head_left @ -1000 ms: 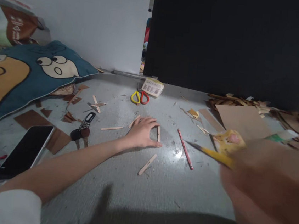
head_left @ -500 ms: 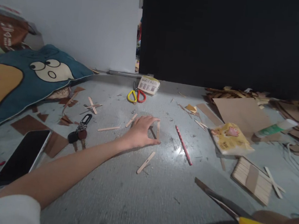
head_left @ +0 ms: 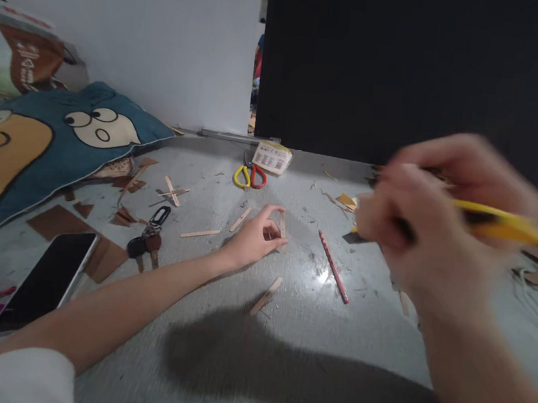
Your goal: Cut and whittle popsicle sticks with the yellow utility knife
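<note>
My left hand (head_left: 256,235) reaches out over the grey floor and pinches a short wooden stick (head_left: 282,225) between thumb and fingers. My right hand (head_left: 430,225) is raised close to the camera, blurred by motion, and grips a yellow-handled cutter (head_left: 502,223) whose dark blade tip (head_left: 354,238) points left. A red pencil (head_left: 333,267) lies between the two hands. Another flat stick (head_left: 265,295) lies just in front of my left hand.
Red and yellow scissors (head_left: 250,175) and a small box (head_left: 272,157) lie by the wall. Keys (head_left: 147,235), a phone (head_left: 46,280), brown card scraps and loose sticks lie at left beside a blue cushion (head_left: 39,145). A black panel (head_left: 422,70) stands behind.
My right hand with the cutter rose from the lower right corner to mid-frame on the right. My left hand curled tighter on the short stick, lifting its end.
</note>
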`<state>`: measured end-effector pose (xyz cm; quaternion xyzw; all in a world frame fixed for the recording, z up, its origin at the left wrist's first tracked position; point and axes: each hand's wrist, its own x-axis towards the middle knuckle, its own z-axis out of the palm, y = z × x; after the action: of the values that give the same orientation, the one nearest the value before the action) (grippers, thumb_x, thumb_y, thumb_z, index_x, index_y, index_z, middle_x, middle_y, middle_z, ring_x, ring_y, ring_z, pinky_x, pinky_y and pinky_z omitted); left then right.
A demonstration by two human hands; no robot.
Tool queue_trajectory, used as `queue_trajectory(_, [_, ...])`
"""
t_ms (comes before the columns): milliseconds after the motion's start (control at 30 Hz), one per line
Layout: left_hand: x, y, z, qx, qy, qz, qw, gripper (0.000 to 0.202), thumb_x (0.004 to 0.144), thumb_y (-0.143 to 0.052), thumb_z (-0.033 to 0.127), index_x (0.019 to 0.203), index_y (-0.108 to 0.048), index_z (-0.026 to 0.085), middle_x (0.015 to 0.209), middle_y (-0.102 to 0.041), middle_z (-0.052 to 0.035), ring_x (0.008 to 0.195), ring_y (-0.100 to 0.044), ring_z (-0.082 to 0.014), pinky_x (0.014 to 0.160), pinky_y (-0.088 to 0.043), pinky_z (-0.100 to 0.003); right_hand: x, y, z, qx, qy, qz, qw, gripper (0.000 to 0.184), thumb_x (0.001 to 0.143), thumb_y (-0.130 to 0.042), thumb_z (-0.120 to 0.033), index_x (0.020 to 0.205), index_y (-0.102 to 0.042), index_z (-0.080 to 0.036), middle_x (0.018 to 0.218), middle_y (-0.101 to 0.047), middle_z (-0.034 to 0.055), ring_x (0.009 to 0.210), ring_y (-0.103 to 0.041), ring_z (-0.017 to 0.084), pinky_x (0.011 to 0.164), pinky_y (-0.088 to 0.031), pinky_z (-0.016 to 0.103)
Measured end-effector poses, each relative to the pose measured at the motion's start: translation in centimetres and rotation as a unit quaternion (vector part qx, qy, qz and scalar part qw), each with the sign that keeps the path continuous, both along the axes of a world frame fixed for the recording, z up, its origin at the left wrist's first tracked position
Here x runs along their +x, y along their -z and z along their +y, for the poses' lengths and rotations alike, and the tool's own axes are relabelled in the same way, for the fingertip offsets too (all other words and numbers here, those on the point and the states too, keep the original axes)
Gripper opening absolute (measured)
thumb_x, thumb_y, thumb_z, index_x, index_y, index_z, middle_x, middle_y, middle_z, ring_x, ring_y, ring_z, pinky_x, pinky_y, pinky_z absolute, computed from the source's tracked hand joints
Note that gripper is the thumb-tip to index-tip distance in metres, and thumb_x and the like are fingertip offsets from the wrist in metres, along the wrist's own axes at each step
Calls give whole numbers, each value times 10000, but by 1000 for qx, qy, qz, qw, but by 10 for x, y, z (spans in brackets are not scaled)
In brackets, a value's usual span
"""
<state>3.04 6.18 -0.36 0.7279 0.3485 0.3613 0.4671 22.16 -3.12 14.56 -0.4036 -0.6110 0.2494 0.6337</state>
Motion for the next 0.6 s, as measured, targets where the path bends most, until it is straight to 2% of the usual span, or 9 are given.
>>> queue_trajectory(33, [-1,-1,0,0,-9,-18,1000,572,850,-785,221,1350,-509,240,792,-730,34,730,-703,-153,750,-551,-293,0,3,10,-9,9,-31,999,163,990,-721,-366,908,-677,-232,569,-504,-56,450,-412,99,424,-301,256])
queue_trajectory(67, [-1,-1,0,1,-13,-35,999,580,851,-786,236,1355,-500,236,800,-737,28,734,-703,-154,749,-548,-292,0,8,22,-47,-5,-97,994,185,967,-731,-362,858,-694,-217,543,-495,-55,445,-392,95,430,-285,261])
queue_trajectory(133, [-2,-1,1,5,-17,-63,998,594,851,-792,261,1362,-491,232,814,-746,16,749,-704,-156,761,-547,-295,1,23,46,-129,-27,-250,959,223,934,-737,-377,805,-737,-195,604,-589,-11,532,-468,115,506,-340,278])
queue_trajectory(200, [-2,0,1,5,-18,-80,997,599,842,-804,270,1356,-500,230,819,-746,12,767,-710,-160,781,-546,-301,0,42,64,-185,-32,-343,920,273,909,-738,-428,774,-758,-192,651,-646,16,591,-501,135,562,-359,295])
queue_trajectory(300, [-2,1,1,3,-19,-87,996,610,840,-815,295,1364,-509,228,786,-729,21,759,-715,-162,778,-537,-298,-5,67,77,-243,-63,-384,889,285,903,-723,-467,803,-767,-205,626,-632,0,585,-465,134,578,-342,299])
queue_trajectory(367, [-1,1,0,11,-5,-85,996,643,854,-807,315,1407,-489,227,764,-716,30,744,-709,-159,766,-528,-292,-9,77,79,-248,-53,-388,886,248,882,-734,-413,764,-734,-196,617,-633,-2,586,-472,132,588,-343,298])
queue_trajectory(500, [-2,1,-1,37,23,-77,996,613,874,-766,263,1430,-510,230,762,-701,31,770,-710,-161,793,-530,-302,-9,84,80,-250,-66,-374,891,266,860,-710,-356,670,-665,-175,621,-660,19,597,-498,133,600,-372,294])
queue_trajectory(600, [-1,1,-1,48,27,-77,995,547,892,-736,242,1403,-542,229,757,-704,28,762,-702,-160,812,-537,-317,-3,83,82,-229,-92,-370,896,262,870,-667,-346,673,-680,-174,617,-669,26,592,-504,136,602,-386,295])
